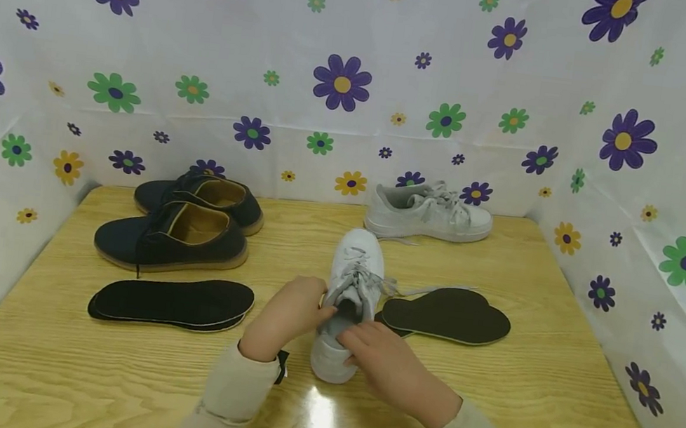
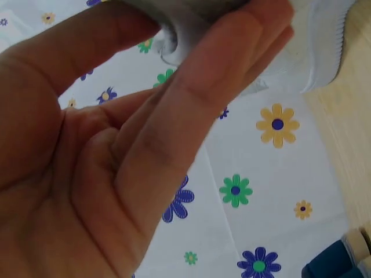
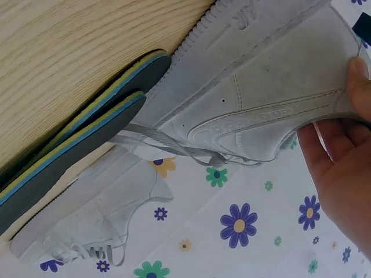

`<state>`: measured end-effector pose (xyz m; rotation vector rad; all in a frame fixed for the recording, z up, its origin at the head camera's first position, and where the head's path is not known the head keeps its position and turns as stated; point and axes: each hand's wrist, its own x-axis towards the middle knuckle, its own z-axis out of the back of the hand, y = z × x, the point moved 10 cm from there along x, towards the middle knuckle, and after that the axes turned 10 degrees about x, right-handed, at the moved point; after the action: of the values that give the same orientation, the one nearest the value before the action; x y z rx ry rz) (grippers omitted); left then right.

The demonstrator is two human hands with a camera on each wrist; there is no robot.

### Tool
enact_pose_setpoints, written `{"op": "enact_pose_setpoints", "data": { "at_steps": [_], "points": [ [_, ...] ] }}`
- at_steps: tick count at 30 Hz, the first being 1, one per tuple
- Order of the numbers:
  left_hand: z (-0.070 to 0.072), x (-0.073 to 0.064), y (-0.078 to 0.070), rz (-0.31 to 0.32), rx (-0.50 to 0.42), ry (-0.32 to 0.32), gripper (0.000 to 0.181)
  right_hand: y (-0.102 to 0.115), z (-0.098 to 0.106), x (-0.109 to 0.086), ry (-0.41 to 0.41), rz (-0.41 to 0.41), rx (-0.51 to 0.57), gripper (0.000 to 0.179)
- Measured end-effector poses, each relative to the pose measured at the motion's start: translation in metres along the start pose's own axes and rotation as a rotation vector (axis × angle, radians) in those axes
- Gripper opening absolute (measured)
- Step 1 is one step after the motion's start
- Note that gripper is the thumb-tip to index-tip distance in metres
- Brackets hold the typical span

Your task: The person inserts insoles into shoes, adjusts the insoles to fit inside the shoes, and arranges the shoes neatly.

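Left hand (image 1: 291, 314) and right hand (image 1: 389, 364) both on the white shoe (image 1: 347, 292), nice
Shoe's mid-worktop (image 1: 157, 390), toe toward 12 o'clock, dark insoles (image 1: 452, 316) at its 3. Looks like you're at the holding-the-collar bit, so imo the next move calls for a steady grip there. Your left wrist sits around 8 o'clock, thumb and fingers pinching the opening's edge; your right's around 4, fingers over the collar, thumb outside by the heel.

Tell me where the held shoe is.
In the head view, the white shoe is central, between left hand and right hand, left of the grey insoles.
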<state>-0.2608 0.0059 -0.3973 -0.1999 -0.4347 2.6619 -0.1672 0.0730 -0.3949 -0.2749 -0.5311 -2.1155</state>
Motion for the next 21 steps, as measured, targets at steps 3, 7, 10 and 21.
{"op": "enact_pose_setpoints", "data": {
  "at_steps": [3, 7, 10, 21],
  "points": [
    [-0.001, 0.002, -0.006, -0.009, -0.005, -0.031, 0.017, -0.004, 0.003, -0.004, 0.015, -0.035, -0.004, 0.035],
    [-0.006, 0.006, -0.011, 0.003, -0.026, -0.037, 0.015, -0.011, 0.009, -0.011, 0.016, -0.079, 0.007, 0.036],
    [-0.009, 0.008, -0.013, 0.015, -0.052, -0.033, 0.018, -0.018, 0.012, -0.016, 0.009, -0.095, 0.02, 0.038],
    [-0.016, 0.013, -0.021, 0.007, -0.118, -0.062, 0.026, -0.027, 0.019, -0.031, 0.0, -0.111, 0.066, 0.042]
  ]
}}
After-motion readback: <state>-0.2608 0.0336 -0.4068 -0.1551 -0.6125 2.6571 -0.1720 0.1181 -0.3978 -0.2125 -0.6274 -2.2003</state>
